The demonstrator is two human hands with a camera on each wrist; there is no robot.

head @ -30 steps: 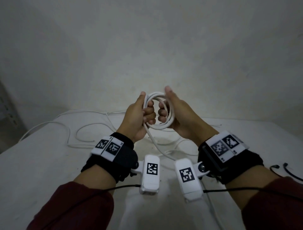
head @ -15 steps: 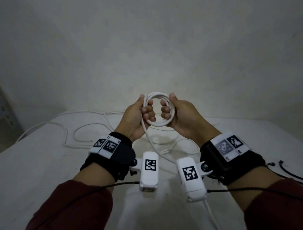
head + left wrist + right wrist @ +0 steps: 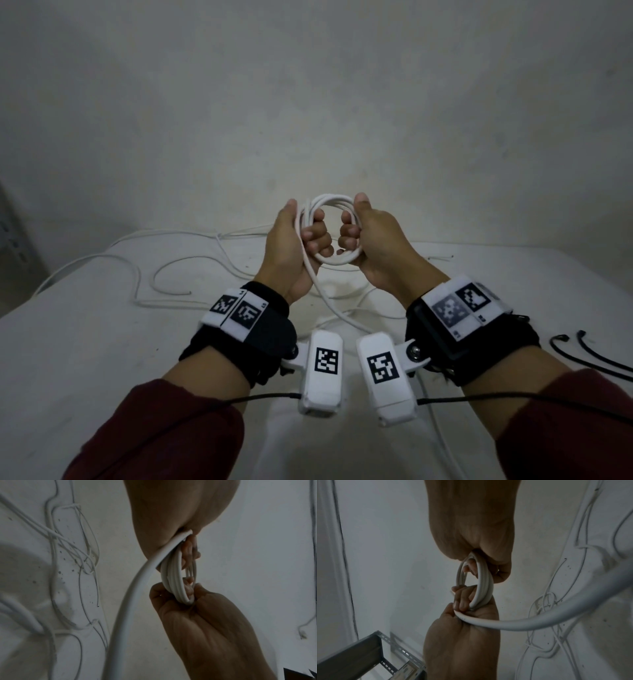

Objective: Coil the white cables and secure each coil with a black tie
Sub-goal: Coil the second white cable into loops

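White cable coil (image 3: pixel 328 233) sits raised above the white table (image 3: pixel 102 342), gripped on its left side by my left hand (image 3: pixel 291 250) and on its right by my right hand (image 3: pixel 373 246), fingers curled through the loops, while its loose tail (image 3: pixel 329 301) drops between my wrists.

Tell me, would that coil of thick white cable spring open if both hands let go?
Probably yes. The coil of thick white cable keeps its round loops only where the left hand and right hand grip opposite sides, and no tie binds it yet. The free tail bows in a smooth arc instead of hanging limp, so it seems fairly stiff and springy.
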